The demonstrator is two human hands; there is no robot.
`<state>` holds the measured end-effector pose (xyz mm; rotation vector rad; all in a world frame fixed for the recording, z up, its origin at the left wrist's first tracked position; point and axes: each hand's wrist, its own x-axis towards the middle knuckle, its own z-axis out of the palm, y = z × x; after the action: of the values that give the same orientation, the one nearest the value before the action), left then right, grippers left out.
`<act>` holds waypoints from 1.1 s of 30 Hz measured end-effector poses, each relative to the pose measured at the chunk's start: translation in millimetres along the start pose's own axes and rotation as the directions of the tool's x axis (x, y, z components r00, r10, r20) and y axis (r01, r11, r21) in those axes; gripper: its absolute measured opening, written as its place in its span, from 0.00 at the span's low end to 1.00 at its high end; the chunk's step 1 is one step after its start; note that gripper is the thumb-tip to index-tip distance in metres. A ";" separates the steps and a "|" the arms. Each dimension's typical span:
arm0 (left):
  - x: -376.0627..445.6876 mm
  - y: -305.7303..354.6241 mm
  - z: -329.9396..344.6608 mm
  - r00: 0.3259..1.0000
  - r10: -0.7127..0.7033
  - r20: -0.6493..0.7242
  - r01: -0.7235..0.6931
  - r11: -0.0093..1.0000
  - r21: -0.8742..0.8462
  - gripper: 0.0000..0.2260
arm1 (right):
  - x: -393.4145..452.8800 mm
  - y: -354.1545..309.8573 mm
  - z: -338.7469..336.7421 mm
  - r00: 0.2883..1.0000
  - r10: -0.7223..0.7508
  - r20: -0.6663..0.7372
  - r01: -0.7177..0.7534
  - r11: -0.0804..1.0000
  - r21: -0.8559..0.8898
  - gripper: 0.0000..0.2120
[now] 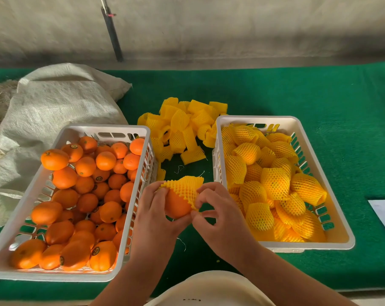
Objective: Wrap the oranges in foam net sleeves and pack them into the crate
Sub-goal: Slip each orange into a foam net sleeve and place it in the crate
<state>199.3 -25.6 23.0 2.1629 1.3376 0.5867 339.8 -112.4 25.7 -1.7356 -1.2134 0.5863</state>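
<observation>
a green felt-covered table (275, 93) against a grey wall carries a woven sack (54, 107) at its far left corner, a white slotted crate of bare oranges (129, 206) left, a crate of netted ones (333, 195) right, loose yellow foam sleeves (182, 127) between, and at the near edge the left hand (154, 213) grips a smooth orange (177, 205) while the right hand (218, 215) pinches its ribbed foam net sleeve (185, 186)

Two white crates (218, 151), one sack (54, 107), two hands (156, 208); oranges and sleeves too many to count.

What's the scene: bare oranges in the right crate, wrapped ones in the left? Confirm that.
Wrong way round. The head view shows the bare oranges in the left crate and the wrapped ones in the right crate.
</observation>
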 end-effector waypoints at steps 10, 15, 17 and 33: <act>-4.0 0.2 8.3 0.976 0.217 -0.035 -0.209 0.965 0.160 0.40 | 11.9 -5.6 7.0 0.990 0.138 -0.002 -0.138 0.984 -0.113 0.39; -11.4 3.1 7.1 0.956 0.293 -0.016 -0.287 0.945 0.160 0.39 | 13.3 -8.0 6.4 0.984 0.145 -0.104 -0.155 0.984 -0.091 0.36; -13.4 3.5 6.1 0.946 0.324 -0.024 -0.317 0.935 0.158 0.39 | 14.8 -10.7 6.8 0.972 0.206 -0.113 -0.211 0.977 -0.034 0.35; -3.9 5.1 -19.8 0.910 0.407 -0.082 -0.414 0.904 -0.107 0.14 | 11.8 -15.6 -14.3 0.950 0.301 0.087 -0.313 0.901 0.300 0.28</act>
<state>189.1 -26.9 41.0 2.3516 0.8412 0.8745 348.3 -105.8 47.5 -1.6570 -0.8204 0.9497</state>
